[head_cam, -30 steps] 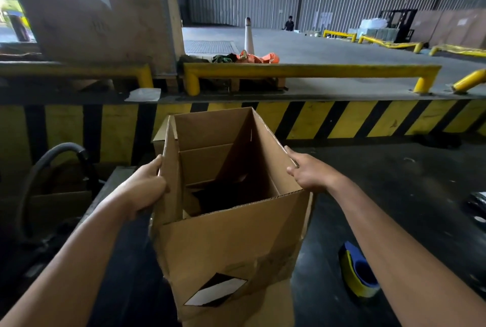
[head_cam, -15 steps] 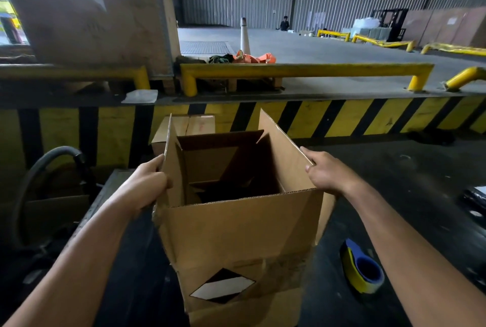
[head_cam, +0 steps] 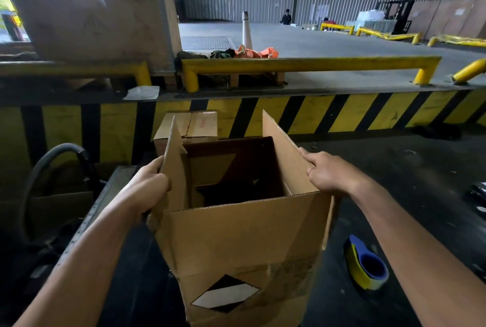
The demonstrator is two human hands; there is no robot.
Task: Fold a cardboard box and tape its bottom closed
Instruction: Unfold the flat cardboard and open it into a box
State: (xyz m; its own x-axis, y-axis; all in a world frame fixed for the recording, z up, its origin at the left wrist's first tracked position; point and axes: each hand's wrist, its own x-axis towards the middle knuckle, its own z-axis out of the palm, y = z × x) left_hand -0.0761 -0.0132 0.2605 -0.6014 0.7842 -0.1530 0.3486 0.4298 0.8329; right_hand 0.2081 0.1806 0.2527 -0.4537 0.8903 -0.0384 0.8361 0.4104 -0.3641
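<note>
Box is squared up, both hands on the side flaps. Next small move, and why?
Probably fold both side flaps inward. The cardboard box is open with flaps upright, left hand and right hand each on one, and the tape roll lies unused.

— What colour is the cardboard box [head_cam: 236, 242]?
— Plain brown, with a black-and-white diamond label [head_cam: 224, 294] low on its near face.
— And the tape roll [head_cam: 365, 265]?
— Yellow and blue, on the dark floor [head_cam: 410, 195].
— Behind?
— A kerb [head_cam: 342, 113] in slanted yellow and black stripes, yellow rails [head_cam: 310, 62], an orange cloth [head_cam: 259, 52].
</note>
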